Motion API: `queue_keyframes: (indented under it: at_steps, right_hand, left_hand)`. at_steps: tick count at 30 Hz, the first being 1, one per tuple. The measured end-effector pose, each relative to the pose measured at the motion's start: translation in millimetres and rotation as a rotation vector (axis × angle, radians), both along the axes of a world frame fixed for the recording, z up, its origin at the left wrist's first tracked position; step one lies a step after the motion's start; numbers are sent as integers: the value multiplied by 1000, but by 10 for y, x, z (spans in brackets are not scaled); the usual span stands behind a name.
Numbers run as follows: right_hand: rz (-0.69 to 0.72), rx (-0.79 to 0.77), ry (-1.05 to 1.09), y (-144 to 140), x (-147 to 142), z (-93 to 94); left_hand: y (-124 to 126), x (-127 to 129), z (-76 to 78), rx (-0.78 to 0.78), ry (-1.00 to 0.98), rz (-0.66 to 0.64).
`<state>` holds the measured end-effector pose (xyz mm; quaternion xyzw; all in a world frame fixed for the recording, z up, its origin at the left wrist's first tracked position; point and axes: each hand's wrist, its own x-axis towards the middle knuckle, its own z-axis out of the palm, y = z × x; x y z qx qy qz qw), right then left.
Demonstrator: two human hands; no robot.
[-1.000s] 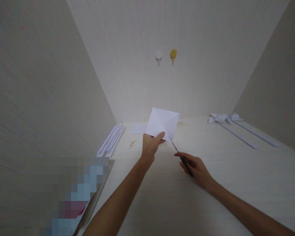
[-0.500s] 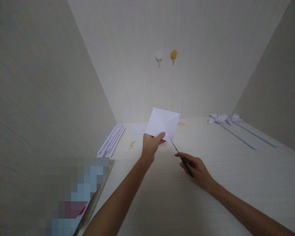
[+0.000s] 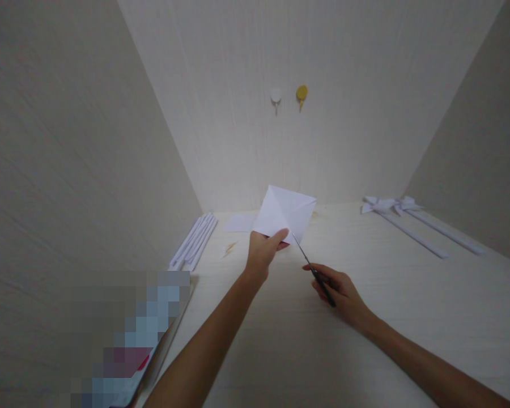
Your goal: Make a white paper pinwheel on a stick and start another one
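Observation:
A square sheet of white paper, marked with diagonal creases, is gripped at its lower edge by my left hand, thumb on top and fingers beneath. My right hand is closed around the dark handles of a pair of scissors. Their thin blades point up and left, with the tip at the paper's lower edge near my left thumb. Whether the blades are parted cannot be made out.
Another white sheet lies behind my left hand. Rolled paper sticks are piled at the left, near small wooden sticks. Two paper pinwheels on sticks lie at the right. Hooks hang on the back wall.
The paper and my left hand have shifted slightly to the right. The scissors and my right hand are almost where they were, with the blade tip still at the paper's edge.

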<state>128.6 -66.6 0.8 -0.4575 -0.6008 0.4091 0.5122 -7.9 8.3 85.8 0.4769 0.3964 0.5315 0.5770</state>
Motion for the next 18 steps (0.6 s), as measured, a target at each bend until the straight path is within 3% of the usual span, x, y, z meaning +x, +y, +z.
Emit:
queue_keyframes:
  at_steps: [18]
  right_hand:
    - [-24,24,7,-7,4,3]
  left_hand:
    - [-34,31,-15,-42,-9,-24]
